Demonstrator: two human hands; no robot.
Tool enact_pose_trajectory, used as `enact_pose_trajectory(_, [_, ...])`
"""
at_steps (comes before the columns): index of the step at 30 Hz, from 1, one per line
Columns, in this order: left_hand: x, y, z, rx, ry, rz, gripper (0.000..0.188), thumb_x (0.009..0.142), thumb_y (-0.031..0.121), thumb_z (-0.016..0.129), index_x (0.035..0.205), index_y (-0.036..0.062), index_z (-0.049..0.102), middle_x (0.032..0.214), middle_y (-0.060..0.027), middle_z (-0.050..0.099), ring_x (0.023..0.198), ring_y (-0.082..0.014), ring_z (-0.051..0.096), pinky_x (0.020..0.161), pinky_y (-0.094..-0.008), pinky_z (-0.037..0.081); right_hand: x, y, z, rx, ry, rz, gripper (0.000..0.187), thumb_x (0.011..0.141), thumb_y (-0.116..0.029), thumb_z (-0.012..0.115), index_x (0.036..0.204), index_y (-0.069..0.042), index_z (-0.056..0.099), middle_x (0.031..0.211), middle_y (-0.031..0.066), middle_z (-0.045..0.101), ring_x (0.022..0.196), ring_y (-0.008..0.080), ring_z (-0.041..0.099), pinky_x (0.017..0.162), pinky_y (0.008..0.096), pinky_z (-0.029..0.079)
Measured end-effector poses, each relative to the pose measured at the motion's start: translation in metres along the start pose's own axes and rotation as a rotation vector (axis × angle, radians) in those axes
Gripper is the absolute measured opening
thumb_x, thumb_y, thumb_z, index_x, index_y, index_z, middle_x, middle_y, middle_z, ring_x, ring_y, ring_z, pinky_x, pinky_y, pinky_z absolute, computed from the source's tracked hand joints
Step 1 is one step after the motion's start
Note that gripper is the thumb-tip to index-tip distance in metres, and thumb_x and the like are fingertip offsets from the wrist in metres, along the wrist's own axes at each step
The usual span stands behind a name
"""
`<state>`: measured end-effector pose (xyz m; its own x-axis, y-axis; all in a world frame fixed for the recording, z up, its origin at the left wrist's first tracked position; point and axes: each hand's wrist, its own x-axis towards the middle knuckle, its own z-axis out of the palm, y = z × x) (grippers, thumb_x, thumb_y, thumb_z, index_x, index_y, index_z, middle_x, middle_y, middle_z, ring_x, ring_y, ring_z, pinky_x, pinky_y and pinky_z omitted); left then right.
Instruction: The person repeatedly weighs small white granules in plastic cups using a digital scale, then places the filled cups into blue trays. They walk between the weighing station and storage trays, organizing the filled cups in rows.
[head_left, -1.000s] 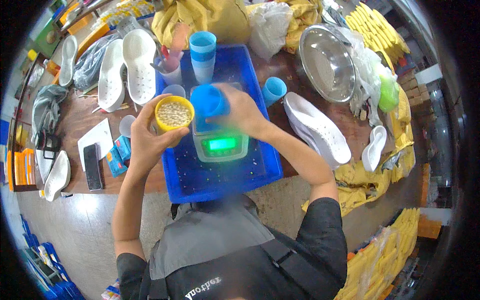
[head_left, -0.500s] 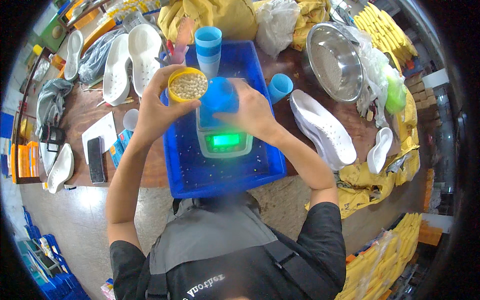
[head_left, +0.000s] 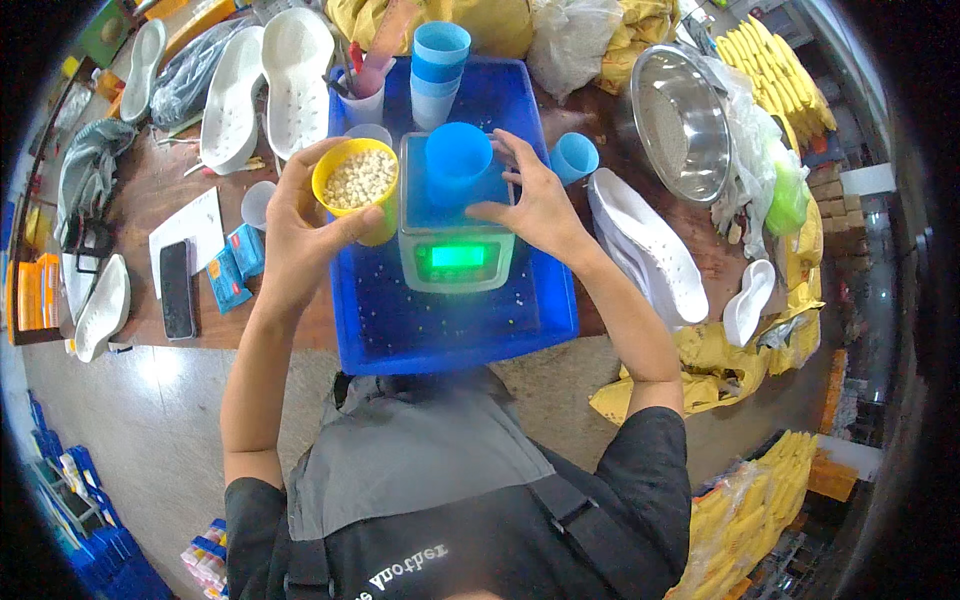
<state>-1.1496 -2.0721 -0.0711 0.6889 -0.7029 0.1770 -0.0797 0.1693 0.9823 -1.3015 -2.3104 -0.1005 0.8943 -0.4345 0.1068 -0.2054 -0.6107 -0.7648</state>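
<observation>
My left hand [head_left: 312,222] is wrapped round a yellow cup [head_left: 379,232] filled with pale pellets [head_left: 361,180], held at the scale's left side. A digital scale [head_left: 408,268] with a lit green display stands inside a blue plastic tray [head_left: 345,350]. On the scale's platform is a blue cup [head_left: 459,155], its inside looking plain blue. Just to the right of that cup, my right hand [head_left: 535,200] is open, thumb and fingers spread, seemingly apart from it.
Stacked blue cups [head_left: 437,95] stand in the tray's far part, beside a cup of tools [head_left: 363,105]. Right of the tray are a light-blue cup [head_left: 574,157], white shoe soles [head_left: 650,255] and a steel bowl [head_left: 690,165]. A phone [head_left: 178,290] lies at the left.
My right hand has let go of the blue cup, which now rests on the scale, and its fingers have spread. The yellow cup stays in my left hand, slightly more upright. The whole view has shifted.
</observation>
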Motion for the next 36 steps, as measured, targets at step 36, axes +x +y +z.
enact_pose_trajectory(36, [-0.066, 0.037, -0.02, 0.036, 0.104, 0.024, 0.083, 0.07, 0.022, 0.092, 0.14, -0.0017, 0.055, 0.132, -0.0141, 0.062, 0.121, -0.0216, 0.063, 0.106, -0.0357, 0.049, -0.026, 0.011, -0.004, -0.241, 0.055, -0.139, 0.058, 0.084, -0.021, 0.081, 0.134, -0.003, 0.057, 0.118, 0.0201, 0.067, 0.104, 0.0324, 0.069, 0.091, 0.042, 0.054])
